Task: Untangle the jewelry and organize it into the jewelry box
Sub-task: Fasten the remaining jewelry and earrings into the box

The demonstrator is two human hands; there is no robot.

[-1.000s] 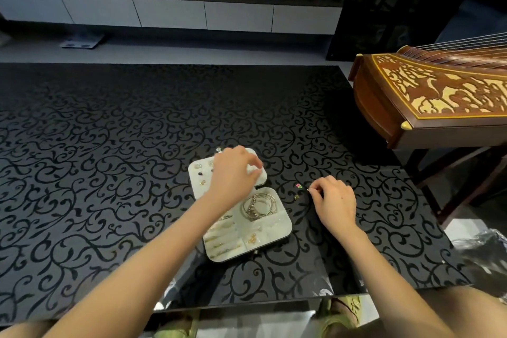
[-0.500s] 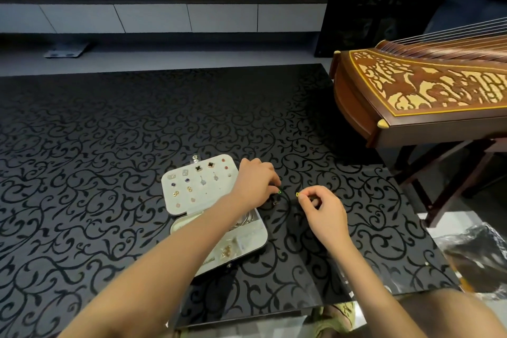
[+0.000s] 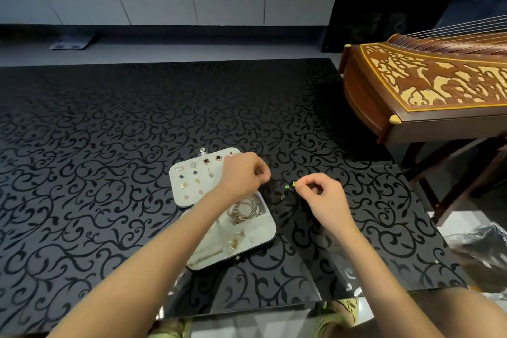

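Note:
The white jewelry box (image 3: pixel 270 230) lies open on the black patterned table (image 3: pixel 109 173). Its lid panel (image 3: pixel 175 195) carries several pinned earrings. Its tray holds bangles (image 3: pixel 247 211) and thin chains (image 3: pixel 233 241). My left hand (image 3: pixel 242 173) hovers over the box's right edge with the fingers curled; nothing shows in them. My right hand (image 3: pixel 322 192) is just right of the box and pinches a small yellow heart earring (image 3: pixel 294 183) at the table top. A green heart earring (image 3: pixel 287 186) and a tiny dark piece (image 3: pixel 282 196) lie loose between the hands.
A wooden zither (image 3: pixel 428 90) on a stand juts in at the right, close to the table's corner. A crumpled plastic bag (image 3: pixel 482 252) lies on the floor at the right. A low white cabinet (image 3: pixel 192 11) runs along the back wall.
My left hand came off the lid panel and moved right to the box's edge, uncovering the pinned earrings. My right hand stays by the loose heart earrings, fingers pinched.

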